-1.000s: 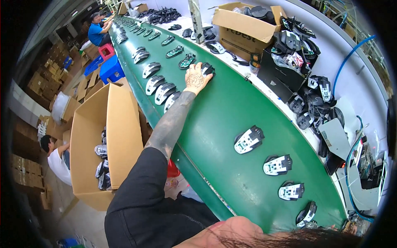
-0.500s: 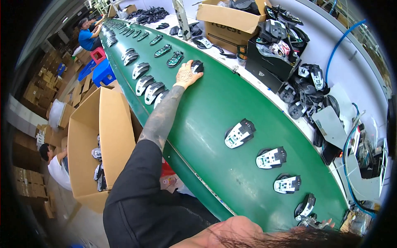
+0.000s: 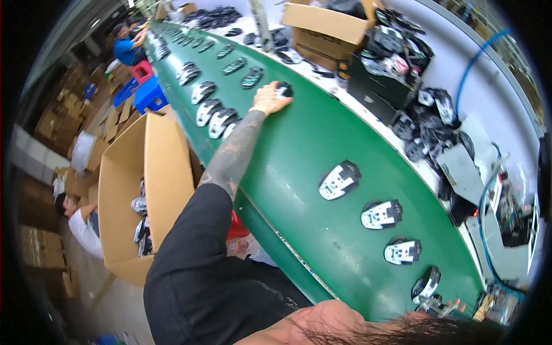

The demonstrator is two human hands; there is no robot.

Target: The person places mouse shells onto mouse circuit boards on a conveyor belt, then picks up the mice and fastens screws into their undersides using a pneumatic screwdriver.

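Note:
My left hand (image 3: 269,99) reaches far across the green conveyor belt (image 3: 287,167), its fingers curled over a black-and-white computer mouse (image 3: 284,90) on the belt. Just beyond that hand lie dark mouse parts with green circuit boards (image 3: 252,77), in a row. White-and-black mouse shells (image 3: 221,123) line the belt's left side beside my forearm. Down the right part, opened mouse bodies (image 3: 339,180) lie spaced apart. At the lower right, fingertips of my right hand (image 3: 458,305) show near a mouse part (image 3: 426,284); hair and the picture's edge hide the rest.
A tall open carton (image 3: 167,172) with parts inside stands left of the belt. Along the right ledge are a cardboard box (image 3: 322,34), a black box (image 3: 374,80) heaped with parts, and loose mouse shells (image 3: 431,126). Two people are at the left, one seated far along the belt.
The whole view has shifted slightly, moving the scene a little right and up. My left hand stays on the same mouse, at about the same place on the belt.

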